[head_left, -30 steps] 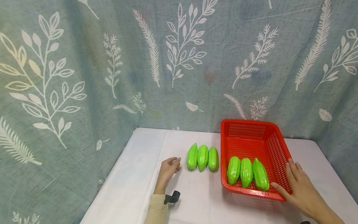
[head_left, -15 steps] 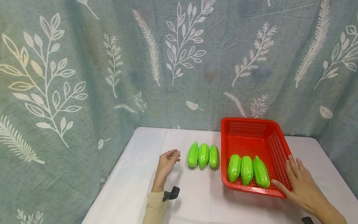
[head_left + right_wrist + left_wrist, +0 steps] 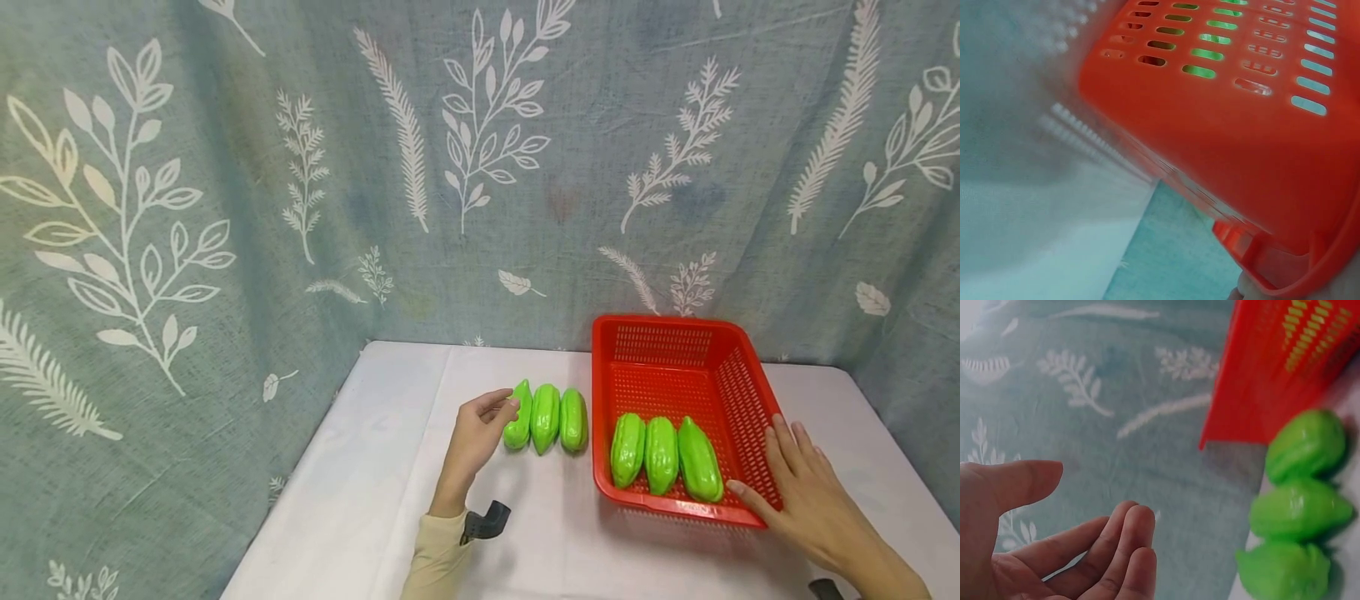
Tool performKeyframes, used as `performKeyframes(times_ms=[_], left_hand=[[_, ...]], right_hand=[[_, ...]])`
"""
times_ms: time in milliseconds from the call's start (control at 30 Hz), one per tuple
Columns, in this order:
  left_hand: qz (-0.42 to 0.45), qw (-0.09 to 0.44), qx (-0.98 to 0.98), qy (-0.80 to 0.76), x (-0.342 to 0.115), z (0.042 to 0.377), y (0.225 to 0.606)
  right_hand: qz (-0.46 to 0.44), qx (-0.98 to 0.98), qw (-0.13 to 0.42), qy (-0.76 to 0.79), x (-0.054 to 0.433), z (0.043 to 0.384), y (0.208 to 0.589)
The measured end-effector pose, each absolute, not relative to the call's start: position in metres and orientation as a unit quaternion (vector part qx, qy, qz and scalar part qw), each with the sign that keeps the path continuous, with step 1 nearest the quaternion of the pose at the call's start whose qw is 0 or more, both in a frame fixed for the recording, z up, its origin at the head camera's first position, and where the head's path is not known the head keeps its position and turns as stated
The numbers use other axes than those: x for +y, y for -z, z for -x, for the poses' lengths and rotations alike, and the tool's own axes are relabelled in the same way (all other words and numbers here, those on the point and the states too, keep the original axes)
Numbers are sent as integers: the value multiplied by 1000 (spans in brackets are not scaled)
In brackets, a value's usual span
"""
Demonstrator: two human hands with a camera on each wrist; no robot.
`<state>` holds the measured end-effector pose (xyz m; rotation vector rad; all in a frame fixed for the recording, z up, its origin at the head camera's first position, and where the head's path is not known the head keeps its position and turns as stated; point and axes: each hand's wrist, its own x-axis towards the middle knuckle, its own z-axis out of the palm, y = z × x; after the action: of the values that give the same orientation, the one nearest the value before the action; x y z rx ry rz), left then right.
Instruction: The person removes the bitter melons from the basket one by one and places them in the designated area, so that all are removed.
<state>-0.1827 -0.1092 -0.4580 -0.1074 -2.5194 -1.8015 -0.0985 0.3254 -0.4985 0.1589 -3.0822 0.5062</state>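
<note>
Three glossy green oblong vegetables, ridged and some with a pointed end, lie side by side on the white table: a left one (image 3: 517, 434), a middle one (image 3: 545, 417) and a right one (image 3: 573, 419). My left hand (image 3: 483, 429) hovers at the left one, its fingertips overlapping it in the head view. In the left wrist view its thumb and loosely bent fingers (image 3: 1138, 528) stand apart with nothing between them. My right hand (image 3: 813, 500) rests on the right front corner of a red plastic basket (image 3: 667, 375), fingers straight along the rim, thumb at the front edge.
Inside the basket, three more of these green vegetables (image 3: 662, 456) lie along its front. Behind the white table (image 3: 360, 467) hangs a grey-green curtain (image 3: 450, 275) with white leaf prints; it closes off the back and sides.
My left hand lifts slightly, then shifts right, from beside the row to over the left vegetable. The right hand stays at the basket's corner. The vegetables and basket have not moved.
</note>
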Motion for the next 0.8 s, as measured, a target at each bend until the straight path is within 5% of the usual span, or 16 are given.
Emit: performKeyframes(times_ms=[800], left_hand=[[151, -20, -820, 551, -21, 191, 412]], right_hand=[[-50, -986, -1, -157, 325, 100, 496]])
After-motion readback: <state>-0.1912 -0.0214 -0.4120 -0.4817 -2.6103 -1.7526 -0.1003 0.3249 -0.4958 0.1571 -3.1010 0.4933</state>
